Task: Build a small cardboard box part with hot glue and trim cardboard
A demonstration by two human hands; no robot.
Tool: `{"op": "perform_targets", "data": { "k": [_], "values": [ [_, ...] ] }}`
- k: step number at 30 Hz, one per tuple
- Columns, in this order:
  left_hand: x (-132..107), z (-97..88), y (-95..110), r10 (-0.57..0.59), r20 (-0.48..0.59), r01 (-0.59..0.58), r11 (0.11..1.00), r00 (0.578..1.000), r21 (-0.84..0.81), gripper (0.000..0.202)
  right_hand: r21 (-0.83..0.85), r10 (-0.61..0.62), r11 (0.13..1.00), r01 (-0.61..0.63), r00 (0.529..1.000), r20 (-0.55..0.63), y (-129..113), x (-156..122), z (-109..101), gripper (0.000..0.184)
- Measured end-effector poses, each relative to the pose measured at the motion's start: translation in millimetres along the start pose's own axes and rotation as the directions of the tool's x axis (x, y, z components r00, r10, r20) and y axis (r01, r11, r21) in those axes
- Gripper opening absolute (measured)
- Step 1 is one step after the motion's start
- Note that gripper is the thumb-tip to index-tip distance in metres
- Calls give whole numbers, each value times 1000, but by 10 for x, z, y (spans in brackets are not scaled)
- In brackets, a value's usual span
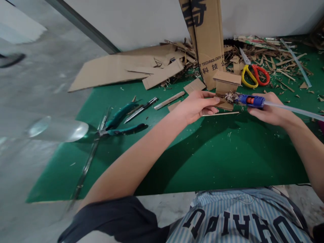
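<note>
My left hand (196,107) is closed on a small cardboard assembly (226,85), a folded piece with a flat top, held just above the green mat (152,162). My right hand (269,109) grips a blue glue gun (250,100) with a clear glue stick trailing to the right. The gun's nozzle touches the cardboard piece at its lower right, where frayed scraps cling. A thin wooden stick (220,114) lies on the mat under my hands.
Green-handled pliers (118,123), a utility knife (140,109) and a metal ruler (87,163) lie at left. Yellow-and-red scissors (253,74) sit behind among cardboard scraps. A tall printed carton (206,37) leans on the wall; flat cardboard sheets (121,67) lie beside it.
</note>
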State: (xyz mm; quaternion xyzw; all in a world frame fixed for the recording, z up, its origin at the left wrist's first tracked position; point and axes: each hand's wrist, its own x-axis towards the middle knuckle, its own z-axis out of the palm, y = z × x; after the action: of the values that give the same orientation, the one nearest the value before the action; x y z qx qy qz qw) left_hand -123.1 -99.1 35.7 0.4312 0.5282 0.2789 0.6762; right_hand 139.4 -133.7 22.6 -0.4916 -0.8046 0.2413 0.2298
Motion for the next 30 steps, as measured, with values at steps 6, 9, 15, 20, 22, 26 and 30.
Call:
{"op": "perform_targets", "data": {
  "k": [6, 9, 15, 20, 22, 26, 30],
  "values": [
    [-12, 0, 1, 43, 2, -42, 998, 999, -43, 9, 38, -4, 999, 8, 994, -106, -15, -16, -9, 17],
    [-13, 1, -7, 66, 4, -66, 997, 998, -42, 9, 29, -14, 999, 19, 987, -157, -40, -19, -11, 14],
    [-1, -12, -52, 90, 41, -87, 995, 995, -54, 10, -53, -42, 998, 28, 954, -298, -49, -21, 9, 16],
    [-8, -1, -65, 77, 49, -75, 996, 996, -41, 21, -188, -154, 978, 91, 923, -354, 18, -15, 32, 22],
    [-8, 10, -69, 69, 58, -67, 997, 996, -45, 25, -238, -185, 966, 99, 910, -370, 37, -19, 47, 23],
    [-7, 43, -78, 72, 86, -68, 997, 994, -48, 29, -329, -198, 941, 79, 918, -344, 50, -36, 66, 21],
    [-29, 81, -74, 69, 94, -65, 997, 993, -41, 35, -385, -194, 919, 85, 948, -252, 52, -38, 52, 20]
  ]
}}
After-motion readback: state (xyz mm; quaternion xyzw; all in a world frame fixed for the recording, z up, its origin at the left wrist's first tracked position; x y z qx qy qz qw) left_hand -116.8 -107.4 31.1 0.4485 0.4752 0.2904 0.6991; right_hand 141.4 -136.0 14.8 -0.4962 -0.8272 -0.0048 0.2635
